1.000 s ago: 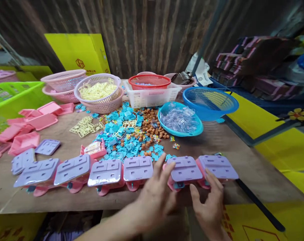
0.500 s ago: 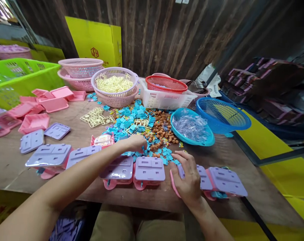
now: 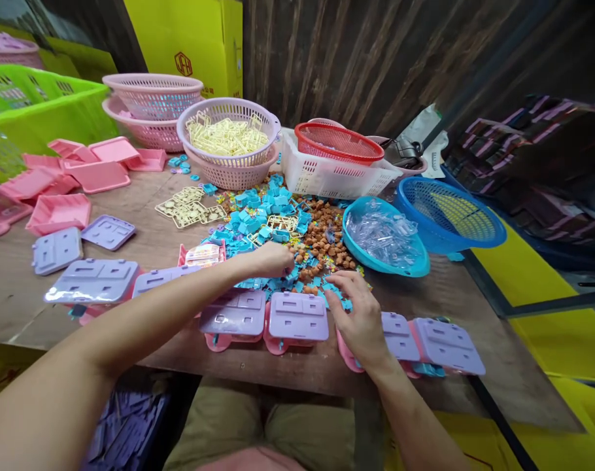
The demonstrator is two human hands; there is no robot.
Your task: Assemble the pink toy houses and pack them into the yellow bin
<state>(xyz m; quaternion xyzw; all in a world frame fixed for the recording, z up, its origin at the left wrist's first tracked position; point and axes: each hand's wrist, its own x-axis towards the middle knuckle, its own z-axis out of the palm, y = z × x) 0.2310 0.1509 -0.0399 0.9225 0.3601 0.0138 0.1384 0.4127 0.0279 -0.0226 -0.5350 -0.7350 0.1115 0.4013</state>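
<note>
My left hand (image 3: pixel 276 260) reaches across to the middle of the table, its fingers curled down into a pile of small turquoise plastic pieces (image 3: pixel 242 243) beside brown figure-like pieces (image 3: pixel 322 230). Whatever its fingers hold, if anything, is hidden. My right hand (image 3: pixel 356 314) is open, fingers extended and thumb apart, over a pink box base (image 3: pixel 347 353) that it partly covers. Between my forearms stand pink boxes with purple lids, one of them a closed box (image 3: pixel 298 316). Further right is another lidded box (image 3: pixel 448 345).
Behind the pile stand a lilac basket (image 3: pixel 229 157) of cream frames, a white crate (image 3: pixel 322 171) and a red basket (image 3: pixel 339 142). To the right are a turquoise bowl (image 3: pixel 420 265) of clear parts and a blue basket (image 3: pixel 452 216). Pink trays (image 3: pixel 59 214) lie left by a green crate (image 3: pixel 47 124).
The view has tipped downward, so the table appears higher. My right hand has shifted slightly left toward the turquoise pieces. My left hand stays at the pile.
</note>
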